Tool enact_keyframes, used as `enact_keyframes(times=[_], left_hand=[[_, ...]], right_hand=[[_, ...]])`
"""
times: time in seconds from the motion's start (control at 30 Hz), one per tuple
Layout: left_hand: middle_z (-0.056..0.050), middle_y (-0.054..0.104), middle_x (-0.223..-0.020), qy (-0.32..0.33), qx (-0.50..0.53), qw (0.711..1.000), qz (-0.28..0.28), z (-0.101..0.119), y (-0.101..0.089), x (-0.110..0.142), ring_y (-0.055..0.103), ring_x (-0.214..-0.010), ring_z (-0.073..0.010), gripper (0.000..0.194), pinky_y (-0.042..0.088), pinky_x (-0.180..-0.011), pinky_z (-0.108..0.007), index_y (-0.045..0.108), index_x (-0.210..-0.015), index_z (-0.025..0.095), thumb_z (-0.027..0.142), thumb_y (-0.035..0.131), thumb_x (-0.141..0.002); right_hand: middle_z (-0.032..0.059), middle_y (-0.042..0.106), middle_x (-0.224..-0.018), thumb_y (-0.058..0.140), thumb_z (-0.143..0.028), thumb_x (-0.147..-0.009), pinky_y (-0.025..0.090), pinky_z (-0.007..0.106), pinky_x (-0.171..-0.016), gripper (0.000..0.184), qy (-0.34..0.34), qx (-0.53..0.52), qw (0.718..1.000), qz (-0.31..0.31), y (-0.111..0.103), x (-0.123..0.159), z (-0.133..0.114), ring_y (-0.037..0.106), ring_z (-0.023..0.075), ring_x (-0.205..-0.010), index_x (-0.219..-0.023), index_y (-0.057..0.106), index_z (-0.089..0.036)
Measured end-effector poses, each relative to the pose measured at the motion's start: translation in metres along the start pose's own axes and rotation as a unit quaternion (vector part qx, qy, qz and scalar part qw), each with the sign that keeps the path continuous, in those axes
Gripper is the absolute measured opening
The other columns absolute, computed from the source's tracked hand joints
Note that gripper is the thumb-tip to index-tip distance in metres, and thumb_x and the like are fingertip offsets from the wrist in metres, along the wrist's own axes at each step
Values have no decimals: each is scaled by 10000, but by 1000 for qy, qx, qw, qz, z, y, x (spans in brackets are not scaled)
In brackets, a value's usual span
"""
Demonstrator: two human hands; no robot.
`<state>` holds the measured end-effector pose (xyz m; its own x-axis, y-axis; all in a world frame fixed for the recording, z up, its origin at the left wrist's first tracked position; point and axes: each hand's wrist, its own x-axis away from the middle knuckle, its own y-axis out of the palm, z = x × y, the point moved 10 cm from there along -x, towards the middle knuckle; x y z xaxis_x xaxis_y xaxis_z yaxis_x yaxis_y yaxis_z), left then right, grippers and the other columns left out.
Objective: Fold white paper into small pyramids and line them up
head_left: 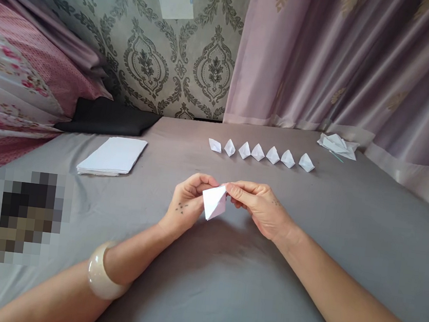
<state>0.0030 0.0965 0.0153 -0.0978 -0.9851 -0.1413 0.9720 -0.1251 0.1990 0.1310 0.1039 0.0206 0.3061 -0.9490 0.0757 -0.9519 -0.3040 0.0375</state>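
Observation:
Between my two hands is a small folded white paper piece [213, 203], shaped like a diamond with creased facets, held above the grey sheet. My left hand [190, 202] grips it from the left, with part of the fingers hidden behind the paper. At its upper right corner, my right hand [261, 205] pinches the paper between thumb and fingers. Beyond my hands, several similar folded white paper pieces [258, 152] stand in a row on the sheet.
A stack of white paper [112, 155] lies to the left, in front of a folded black cloth [113, 117]. At the back right is a pile of paper scraps [337, 145] by the curtain [306, 63]. A blurred patch [26, 217] covers the lower left.

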Motion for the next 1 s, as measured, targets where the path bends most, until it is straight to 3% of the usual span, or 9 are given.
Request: enact_keyframes(times=[0.3, 0.53, 0.7, 0.87, 1.0], left_hand=[[-13, 670, -674, -34, -17, 998, -42, -6, 9, 1, 644, -667, -160, 215, 490, -636, -262, 589, -837, 159, 304, 723, -752], [-22, 691, -738, 17, -52, 997, -62, -2, 11, 2, 630, -648, -140, 229, 465, -607, -241, 528, -974, 182, 285, 658, -817], [-15, 691, -760, 47, -117, 985, -116, 9, 23, 8, 628, -674, -139, 193, 478, -647, -253, 538, -1072, 203, 232, 539, -881], [-41, 723, -956, 100, -228, 964, -92, 14, 17, 7, 655, -867, -177, 187, 501, -805, -283, 694, -973, 203, 179, 562, -844], [-39, 738, -891, 77, -178, 980, -44, 5, 3, -2, 665, -820, -173, 175, 510, -747, -263, 723, -926, 190, 176, 585, -820]], right_hand=[[-10, 621, -708, 691, -413, -743, 395, 275, -676, 218, -19, 53, 998, 16, -6, -1, 0, 471, 105, -660, -715, 724, -199], [0, 627, -716, 675, -463, -750, 392, 276, -653, 275, -2, 45, 999, 17, -5, -1, 5, 495, 117, -685, -753, 723, -192], [-16, 627, -705, 706, -417, -721, 397, 274, -677, 230, 3, 69, 997, 18, -11, -4, 5, 498, 100, -657, -707, 710, -188], [-6, 650, -713, 722, -431, -711, 420, 279, -698, 250, 37, 100, 994, 19, -18, -6, 12, 550, 115, -695, -731, 715, -182], [41, 689, -860, 666, -501, -777, 472, 263, -677, 326, 92, 33, 995, 3, -13, -4, 27, 611, 140, -794, -842, 732, -189]])
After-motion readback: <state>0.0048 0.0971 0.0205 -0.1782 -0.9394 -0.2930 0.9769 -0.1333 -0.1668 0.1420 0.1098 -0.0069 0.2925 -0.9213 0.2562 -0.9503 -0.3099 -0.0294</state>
